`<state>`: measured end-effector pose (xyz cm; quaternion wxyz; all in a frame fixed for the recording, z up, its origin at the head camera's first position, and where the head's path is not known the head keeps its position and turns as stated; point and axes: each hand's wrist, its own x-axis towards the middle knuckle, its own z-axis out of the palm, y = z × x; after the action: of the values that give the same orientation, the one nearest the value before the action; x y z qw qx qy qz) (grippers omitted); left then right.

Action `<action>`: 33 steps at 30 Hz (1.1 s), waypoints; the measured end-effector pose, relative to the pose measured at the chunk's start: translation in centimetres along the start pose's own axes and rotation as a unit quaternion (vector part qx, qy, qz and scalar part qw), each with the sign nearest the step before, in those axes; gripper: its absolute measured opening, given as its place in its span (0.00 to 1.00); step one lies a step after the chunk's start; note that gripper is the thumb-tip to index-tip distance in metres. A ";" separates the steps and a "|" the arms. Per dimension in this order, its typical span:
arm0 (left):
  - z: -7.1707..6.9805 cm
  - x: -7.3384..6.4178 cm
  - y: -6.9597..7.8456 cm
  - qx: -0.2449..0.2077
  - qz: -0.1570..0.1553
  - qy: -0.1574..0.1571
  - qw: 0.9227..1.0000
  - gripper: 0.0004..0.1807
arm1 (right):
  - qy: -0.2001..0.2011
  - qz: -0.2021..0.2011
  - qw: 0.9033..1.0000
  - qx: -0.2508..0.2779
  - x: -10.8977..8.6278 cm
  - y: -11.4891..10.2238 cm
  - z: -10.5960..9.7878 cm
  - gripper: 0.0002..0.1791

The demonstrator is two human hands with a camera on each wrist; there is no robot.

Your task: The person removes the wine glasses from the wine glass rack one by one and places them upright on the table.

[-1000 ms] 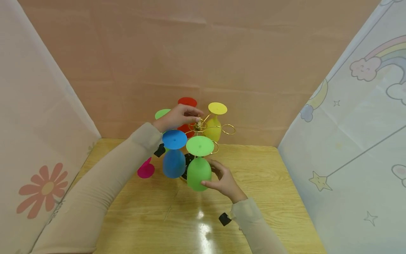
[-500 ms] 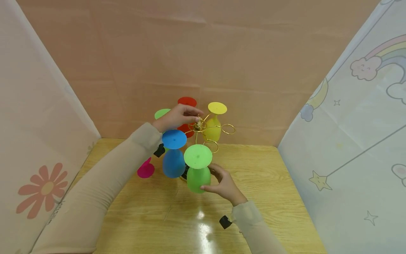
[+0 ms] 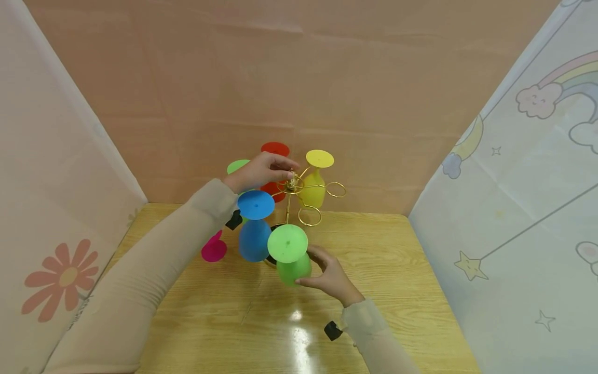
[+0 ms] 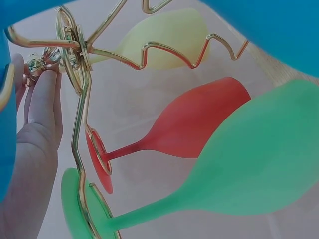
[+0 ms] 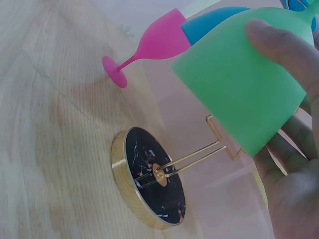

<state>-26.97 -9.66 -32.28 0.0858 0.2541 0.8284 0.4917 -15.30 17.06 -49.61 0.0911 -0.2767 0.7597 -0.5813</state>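
Note:
My left hand [image 3: 259,172] pinches the knob at the top of a gold wire glass rack [image 4: 79,114]. My right hand [image 3: 334,275] holds a light green goblet [image 3: 287,244] upside down by its bowl, thumb on one side and fingers on the other. This goblet is apart from the rack's rings, in front of them, with its foot tipped towards me. Still hanging foot-up in the rack are a blue goblet [image 3: 256,205], a yellow one [image 3: 320,160], a red one [image 4: 199,119] and another green goblet [image 4: 259,154]. Two rings on the right hold nothing.
A magenta goblet [image 5: 162,37] stands upright on the wooden table [image 3: 383,291], left of the rack. The rack's round black base [image 5: 155,179] with a gold rim rests on the table. Patterned sheets [image 3: 509,208] enclose the sides, and a plain one the back.
My right hand has drawn the green goblet down and towards me, away from the front right ring. Its foot now tips more towards me. The left hand has stayed at the knob.

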 end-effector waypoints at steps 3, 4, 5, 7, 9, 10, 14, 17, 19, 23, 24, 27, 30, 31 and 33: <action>0.1 0.0 0.1 0.005 -0.004 0.000 1.000 0.22 | -0.002 0.001 1.000 -0.009 -0.2 0.4 -0.2 0.42; 0.1 0.0 0.2 0.007 -0.003 0.000 1.000 0.22 | -0.001 0.004 1.000 -0.012 -0.3 0.5 -0.2 0.42; 0.1 0.0 0.2 0.010 -0.003 0.000 1.000 0.22 | 0.000 0.006 1.000 -0.016 -0.4 0.7 -0.3 0.42; 0.1 0.0 0.2 0.014 -0.001 -0.001 1.000 0.22 | 0.003 0.009 1.000 -0.024 -0.5 0.9 -0.4 0.42; 0.1 0.0 0.3 0.017 0.001 0.000 1.000 0.22 | 0.006 0.012 0.999 -0.036 -0.6 1.0 -0.5 0.42; 0.1 0.1 0.3 0.018 0.003 0.000 1.000 0.22 | 0.007 0.012 0.999 -0.045 -0.7 1.1 -0.6 0.42; 0.2 0.2 0.2 0.020 0.005 0.003 1.000 0.22 | 0.006 0.013 0.995 -0.094 -0.9 1.2 -0.8 0.43; 0.2 0.3 0.2 0.023 0.005 0.005 1.000 0.22 | 0.004 0.010 0.991 -0.132 -1.1 1.2 -1.0 0.44; 0.2 0.3 0.1 0.024 0.003 0.005 1.000 0.21 | 0.000 0.004 0.988 -0.153 -1.1 1.2 -1.1 0.44; 0.2 0.3 0.2 0.022 -0.006 0.000 1.000 0.22 | -0.008 -0.017 0.982 -0.186 -1.0 1.2 -1.4 0.44; 0.2 0.3 0.3 0.022 -0.007 -0.001 1.000 0.22 | -0.009 -0.021 0.981 -0.193 -1.0 1.2 -1.5 0.44; 0.2 0.2 0.5 0.027 -0.009 -0.002 1.000 0.22 | -0.014 -0.029 0.976 -0.214 -1.1 1.0 -1.6 0.44; 0.3 0.2 0.6 0.032 -0.008 0.000 0.999 0.22 | -0.018 -0.032 0.971 -0.238 -1.1 0.8 -1.6 0.44; 0.3 0.1 0.6 0.033 -0.007 0.002 0.999 0.21 | -0.019 -0.033 0.968 -0.247 -1.2 0.8 -1.6 0.44; 0.3 0.1 0.6 0.036 -0.004 0.004 0.999 0.21 | -0.022 -0.036 0.964 -0.264 -1.2 0.5 -1.7 0.44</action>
<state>-26.74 -9.11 -31.89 0.0749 0.2513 0.8473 0.4619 -15.25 19.17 -49.81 0.0104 -0.3308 0.8734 -0.3572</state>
